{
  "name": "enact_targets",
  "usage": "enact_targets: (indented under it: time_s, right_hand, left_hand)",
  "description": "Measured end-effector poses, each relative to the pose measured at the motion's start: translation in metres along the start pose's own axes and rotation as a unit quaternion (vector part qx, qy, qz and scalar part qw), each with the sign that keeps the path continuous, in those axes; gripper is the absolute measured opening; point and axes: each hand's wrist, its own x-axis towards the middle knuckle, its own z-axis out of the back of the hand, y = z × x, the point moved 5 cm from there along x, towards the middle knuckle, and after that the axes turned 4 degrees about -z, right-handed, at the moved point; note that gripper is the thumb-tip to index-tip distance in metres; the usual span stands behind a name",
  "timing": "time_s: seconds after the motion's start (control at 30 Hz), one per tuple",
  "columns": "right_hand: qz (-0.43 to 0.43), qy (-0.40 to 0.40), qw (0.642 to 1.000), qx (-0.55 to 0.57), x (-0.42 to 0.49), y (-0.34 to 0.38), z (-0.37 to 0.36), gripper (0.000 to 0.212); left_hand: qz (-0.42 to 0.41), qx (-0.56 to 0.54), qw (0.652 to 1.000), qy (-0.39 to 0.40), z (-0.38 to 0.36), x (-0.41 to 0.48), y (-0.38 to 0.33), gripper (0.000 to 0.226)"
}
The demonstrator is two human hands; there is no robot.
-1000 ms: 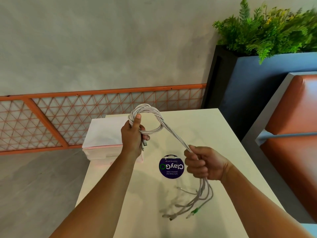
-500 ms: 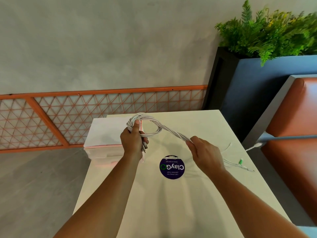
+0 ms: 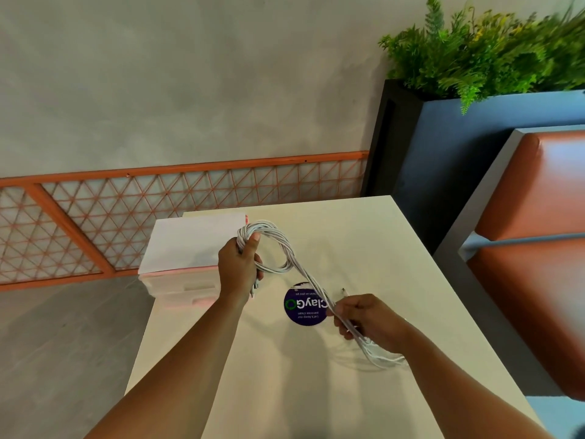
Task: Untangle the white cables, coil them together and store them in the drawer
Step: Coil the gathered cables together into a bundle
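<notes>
A bundle of white cables is looped into a coil above the cream table. My left hand grips the coil at its left side, thumb up over the strands. From the coil the strands run down and right into my right hand, which holds them in curled fingers. The loose cable ends trail blurred below that hand, near the table. A white and pink drawer unit stands at the table's left back corner, just left of my left hand; its drawers look shut.
A round purple sticker lies on the table between my hands. An orange lattice railing runs along the wall behind. A blue planter with green plants and an orange padded bench stand to the right.
My right hand has come back toward me and down along the strands, away from the coil. The loose ends swung from the table's right side to below that hand. The left hand stayed put.
</notes>
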Motion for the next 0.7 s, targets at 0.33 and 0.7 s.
enact_targets:
  time_s: [0.33,0.7]
  right_hand:
    - [-0.134,0.282,0.941,0.128,-0.019,-0.026,-0.035,0.025]
    - [-0.23,0.419,0.875,0.084,-0.027,-0.041,-0.068,0.041]
  left_hand:
    - [0.115,-0.141,0.983,0.041,-0.032,-0.009,0.008,0.041]
    - [0.074,-0.187,0.968,0.152,-0.054,-0.007,-0.028,0.045]
